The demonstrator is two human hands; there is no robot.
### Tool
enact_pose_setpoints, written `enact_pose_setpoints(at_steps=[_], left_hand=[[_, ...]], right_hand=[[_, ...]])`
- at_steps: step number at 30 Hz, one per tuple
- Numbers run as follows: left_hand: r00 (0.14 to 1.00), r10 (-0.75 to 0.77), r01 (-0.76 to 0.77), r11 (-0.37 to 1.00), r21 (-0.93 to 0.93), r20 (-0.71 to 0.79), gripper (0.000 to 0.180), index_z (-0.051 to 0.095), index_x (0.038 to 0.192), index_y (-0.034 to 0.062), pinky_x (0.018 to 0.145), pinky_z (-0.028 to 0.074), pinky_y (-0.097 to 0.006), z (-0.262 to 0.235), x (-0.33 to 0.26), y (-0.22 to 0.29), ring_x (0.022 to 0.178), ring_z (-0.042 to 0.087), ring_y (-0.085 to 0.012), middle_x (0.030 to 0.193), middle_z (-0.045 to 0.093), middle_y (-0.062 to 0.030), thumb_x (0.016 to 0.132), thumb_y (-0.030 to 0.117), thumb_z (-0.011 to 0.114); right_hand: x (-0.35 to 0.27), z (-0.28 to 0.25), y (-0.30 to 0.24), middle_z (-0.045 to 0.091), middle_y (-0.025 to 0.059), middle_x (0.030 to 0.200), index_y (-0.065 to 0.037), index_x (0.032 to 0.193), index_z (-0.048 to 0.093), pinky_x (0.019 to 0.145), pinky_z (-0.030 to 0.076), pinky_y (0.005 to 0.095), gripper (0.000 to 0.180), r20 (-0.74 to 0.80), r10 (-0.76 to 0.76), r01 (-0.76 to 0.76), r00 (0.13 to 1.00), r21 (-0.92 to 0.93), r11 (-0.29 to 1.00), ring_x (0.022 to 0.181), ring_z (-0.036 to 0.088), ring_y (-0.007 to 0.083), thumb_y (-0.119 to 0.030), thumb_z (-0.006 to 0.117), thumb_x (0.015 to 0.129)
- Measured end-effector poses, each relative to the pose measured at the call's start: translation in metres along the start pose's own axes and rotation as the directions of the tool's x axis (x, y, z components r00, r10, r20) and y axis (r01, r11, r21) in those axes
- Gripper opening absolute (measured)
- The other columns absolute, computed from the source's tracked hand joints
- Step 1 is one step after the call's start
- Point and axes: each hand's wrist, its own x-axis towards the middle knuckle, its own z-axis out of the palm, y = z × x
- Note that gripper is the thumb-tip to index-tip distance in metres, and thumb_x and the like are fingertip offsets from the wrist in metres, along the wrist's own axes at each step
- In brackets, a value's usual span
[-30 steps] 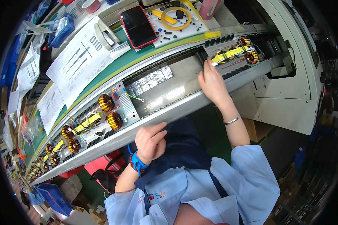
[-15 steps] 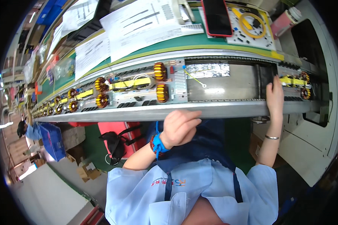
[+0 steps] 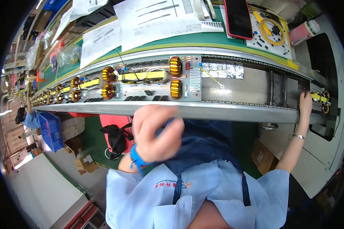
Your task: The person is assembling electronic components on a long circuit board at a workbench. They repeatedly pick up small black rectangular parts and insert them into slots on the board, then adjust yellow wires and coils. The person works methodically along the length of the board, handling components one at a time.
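My right hand [image 3: 305, 105] reaches to the right end of the metal rail track [image 3: 240, 111]. Its outstretched fingers are at the left edge of a circuit board [image 3: 317, 106] with yellow-wrapped parts and copper coils; the fingertips are partly hidden. Blurred by motion, my left hand [image 3: 154, 133] hovers before the rail's front edge, fingers loosely curled and apart, with nothing visible in them. Behind it, a larger circuit board [image 3: 191, 86] with copper-wound coils lies in the track. From its right end a yellow-green wire [image 3: 212, 77] with a ring terminal hangs over the gap between the boards.
More boards [image 3: 74, 91] line the track leftward. Behind it lie papers [image 3: 156, 23], a red-edged phone [image 3: 237, 19] and a white board with a yellow ring [image 3: 271, 32]. A pale machine housing [image 3: 317, 152] stands right. A person [image 3: 28, 116] is far left beside a blue crate [image 3: 51, 131].
My right hand and the right-hand board have moved right along the track, widening the gap. My left hand has moved left and toward me. The whole view has shifted slightly.
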Motion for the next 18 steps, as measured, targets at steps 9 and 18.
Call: enact_pose_setpoints(at_steps=[9, 18], left_hand=[[0.942, -0.174, -0.326, -0.294, -0.898, -0.285, 0.014, 0.052, 0.092, 0.0023, 0.074, 0.064, -0.028, -0.038, 0.058, 0.045, 0.082, 0.046, -0.0155, 0.092, 0.039, -0.0036, 0.085, -0.010, 0.051], [0.931, -0.189, -0.358, -0.308, -0.881, -0.313, 0.012, 0.051, 0.089, 0.0023, 0.075, 0.063, -0.029, -0.042, 0.049, 0.044, 0.079, 0.045, -0.0157, 0.091, 0.039, -0.0032, 0.085, -0.009, 0.049]], right_hand=[[0.058, 0.015, 0.069, 0.058, 0.0319, 0.109, 0.008, 0.103, 0.058, 0.088, 0.044, 0.0509, 0.047, 0.060, 0.112, -0.107, 0.992, -0.071, 0.992, 0.104, 0.054, 0.0467, -0.036, 0.044, 0.092], [0.079, 0.014, 0.112, 0.060, 0.0293, 0.107, 0.003, 0.104, 0.061, 0.088, 0.044, 0.0501, 0.047, 0.118, 0.148, -0.124, 0.982, -0.190, 0.974, 0.104, 0.055, 0.0460, -0.038, 0.045, 0.089]])
